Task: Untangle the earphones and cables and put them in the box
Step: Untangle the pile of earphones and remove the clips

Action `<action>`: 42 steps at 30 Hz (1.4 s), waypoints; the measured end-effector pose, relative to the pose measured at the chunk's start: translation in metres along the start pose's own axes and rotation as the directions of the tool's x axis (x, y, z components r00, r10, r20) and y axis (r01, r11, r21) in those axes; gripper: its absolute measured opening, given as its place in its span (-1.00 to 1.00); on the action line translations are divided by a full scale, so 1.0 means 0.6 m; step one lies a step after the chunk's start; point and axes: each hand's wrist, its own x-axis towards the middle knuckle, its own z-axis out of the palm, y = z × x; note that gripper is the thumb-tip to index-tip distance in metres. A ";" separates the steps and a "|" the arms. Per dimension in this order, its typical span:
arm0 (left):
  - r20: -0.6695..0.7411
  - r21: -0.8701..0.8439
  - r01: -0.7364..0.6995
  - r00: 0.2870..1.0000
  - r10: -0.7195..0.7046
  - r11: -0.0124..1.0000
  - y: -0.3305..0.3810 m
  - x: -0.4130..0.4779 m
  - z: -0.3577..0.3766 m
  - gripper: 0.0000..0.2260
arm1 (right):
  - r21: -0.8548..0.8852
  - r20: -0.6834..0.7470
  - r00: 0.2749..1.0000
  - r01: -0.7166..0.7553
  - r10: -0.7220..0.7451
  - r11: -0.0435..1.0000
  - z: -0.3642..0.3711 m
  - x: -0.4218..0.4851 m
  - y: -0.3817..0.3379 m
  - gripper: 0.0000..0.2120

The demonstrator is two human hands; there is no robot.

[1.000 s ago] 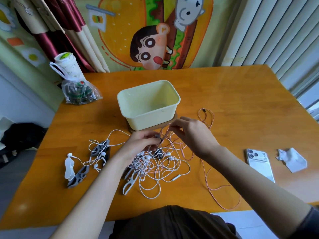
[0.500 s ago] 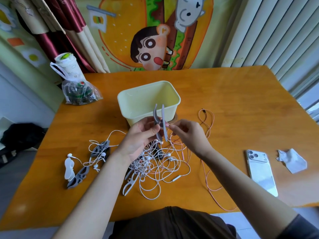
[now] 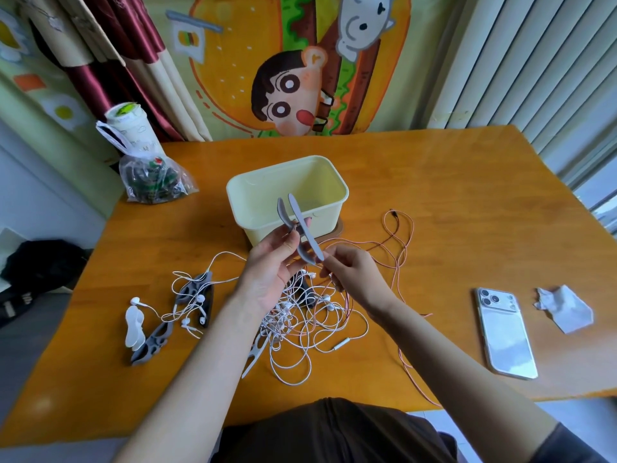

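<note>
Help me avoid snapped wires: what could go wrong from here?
The left hand holds the grey clip above the tangle; if wires are caught in it, lifting could tighten knots. The pink cable weaves through the white wires, so pulling one may drag the rest.

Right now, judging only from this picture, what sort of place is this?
Probably a room in a home: a cartoon wall hanging behind the wooden table, dark red curtains beside it, and a smartphone lying on the table.
</note>
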 end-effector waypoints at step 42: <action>0.167 0.127 -0.166 0.975 0.144 0.978 0.006 -0.005 0.001 -0.43 | -0.001 0.095 0.994 0.050 -0.050 0.999 -0.026 -0.003 -0.019 -0.71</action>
